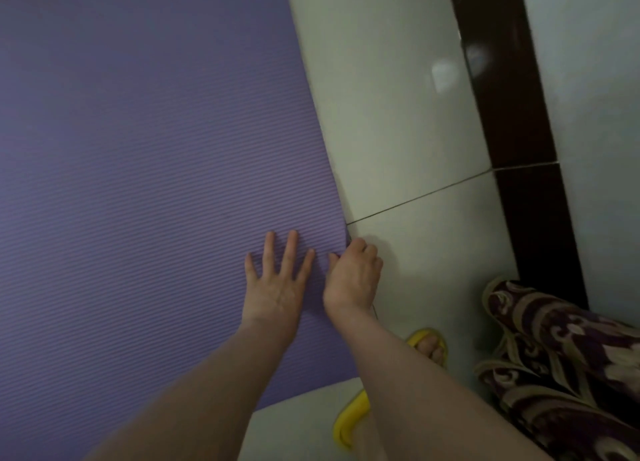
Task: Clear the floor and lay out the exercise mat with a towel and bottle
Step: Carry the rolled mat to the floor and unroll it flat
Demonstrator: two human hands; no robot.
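Lying flat across the pale tiled floor (398,114): one purple ribbed exercise mat (138,166), filling the frame from 12 through 9 o'clock, its long right edge running diagonally from 12 toward 5 o'clock. Pressing down near that edge: left hand (277,280), fingers straight and spread, flat on the mat. Gripping the mat's edge just beside it: right hand (353,273), fingers curled over the rim, thumb on top. Open bare tile at 1 to 3 o'clock, bounded by one dark floor strip (512,114). Crowding 4 to 5 o'clock: one patterned cushion (554,356). Two yellow slippers (349,422) at 5 to 6 o'clock, near the mat's short edge.
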